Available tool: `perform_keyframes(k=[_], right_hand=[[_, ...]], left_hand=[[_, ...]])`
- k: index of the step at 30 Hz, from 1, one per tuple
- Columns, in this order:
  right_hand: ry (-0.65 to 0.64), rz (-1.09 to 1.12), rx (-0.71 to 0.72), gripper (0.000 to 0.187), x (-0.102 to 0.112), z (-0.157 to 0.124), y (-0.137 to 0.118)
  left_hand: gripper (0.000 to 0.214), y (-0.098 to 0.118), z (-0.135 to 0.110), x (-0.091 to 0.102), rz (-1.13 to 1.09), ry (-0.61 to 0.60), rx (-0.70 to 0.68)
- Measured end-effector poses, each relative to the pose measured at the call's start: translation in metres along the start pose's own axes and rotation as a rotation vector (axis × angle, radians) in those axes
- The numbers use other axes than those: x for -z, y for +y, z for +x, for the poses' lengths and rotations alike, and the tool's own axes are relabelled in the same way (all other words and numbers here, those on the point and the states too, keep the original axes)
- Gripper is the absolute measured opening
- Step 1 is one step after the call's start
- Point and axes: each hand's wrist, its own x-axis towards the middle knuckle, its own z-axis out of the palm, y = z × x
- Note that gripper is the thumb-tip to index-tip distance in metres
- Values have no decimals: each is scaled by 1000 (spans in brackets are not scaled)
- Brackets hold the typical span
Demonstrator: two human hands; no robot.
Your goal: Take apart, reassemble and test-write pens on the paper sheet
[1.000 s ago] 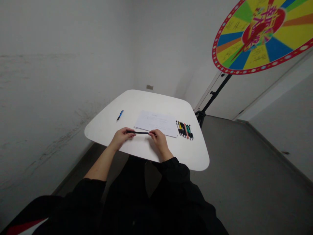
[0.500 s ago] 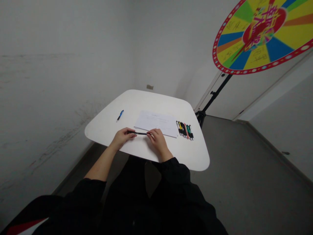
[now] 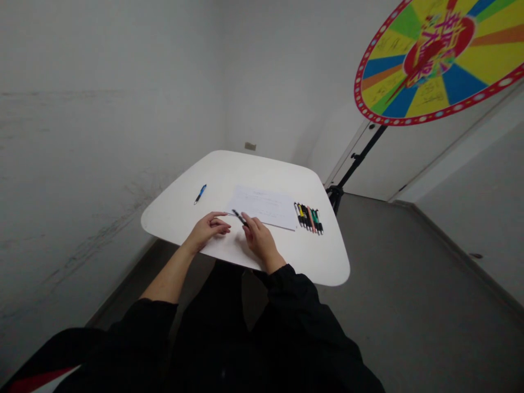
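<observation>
My right hand (image 3: 257, 239) holds a black pen (image 3: 239, 217) in a pinch, its tip pointing up and left over the near part of the white table (image 3: 229, 169). My left hand (image 3: 207, 230) rests on the table just left of it, fingers loosely spread and holding nothing. A white sheet of paper (image 3: 264, 206) with faint writing lies just beyond both hands.
A row of several coloured pens (image 3: 309, 218) lies right of the paper. A blue pen (image 3: 200, 194) lies alone at the table's left. A colourful prize wheel (image 3: 438, 54) on a black stand (image 3: 347, 172) rises at the right. White walls close in on the left and behind.
Both hands held the black pen level by its ends. My left hand has let go, and my right hand now holds the pen alone, tilted up toward the paper.
</observation>
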Motion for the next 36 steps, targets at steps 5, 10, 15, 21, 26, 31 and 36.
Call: perform_keyframes(k=[5, 10, 15, 21, 26, 31, 36], right_hand=[[429, 355, -405, 82, 9, 0, 8], [611, 656, -612, 95, 18, 5, 11], [647, 734, -672, 95, 21, 8, 8], [673, 751, -700, 91, 20, 9, 7], [663, 752, -698, 91, 20, 8, 8], [672, 756, -667, 99, 19, 8, 8], [666, 746, -656, 103, 21, 8, 6]], left_hand=[[61, -1, 0, 1, 10, 13, -17], [60, -4, 0, 2, -14, 14, -17], [57, -6, 1, 2, -9, 26, -18], [54, -6, 1, 2, -9, 40, 0], [54, -5, 1, 2, -18, 35, 9], [53, -8, 2, 3, -14, 38, 1], [52, -9, 2, 3, -6, 34, -3]])
